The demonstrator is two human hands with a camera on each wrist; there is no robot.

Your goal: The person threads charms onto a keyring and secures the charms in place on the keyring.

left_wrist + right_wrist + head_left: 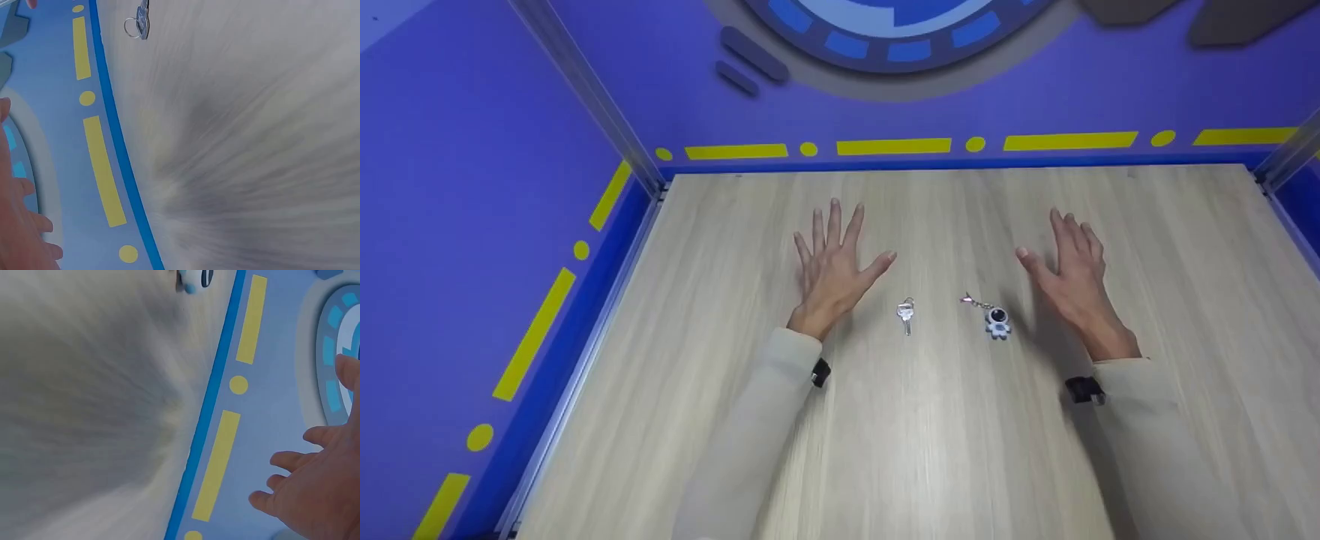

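Observation:
A silver key (906, 315) with a small ring lies on the wooden table, right of my left hand (834, 274). That hand is spread with straight fingers and holds nothing. Further right lies an astronaut keychain (997, 324), white with a dark visor, its short chain ending in a pinkish clasp (966, 298). My right hand (1072, 281) is to the right of the keychain, fingers extended and thumb apart, holding nothing. The left wrist view catches the key (143, 21) at its top edge. Only part of the astronaut figure (196, 279) shows in the right wrist view.
The light wooden table (915, 450) ends at a blue back wall (900, 120) with yellow dashes and dots. A similar blue panel (495, 225) stands along the left side. Metal frame posts (592, 97) rise at the corners.

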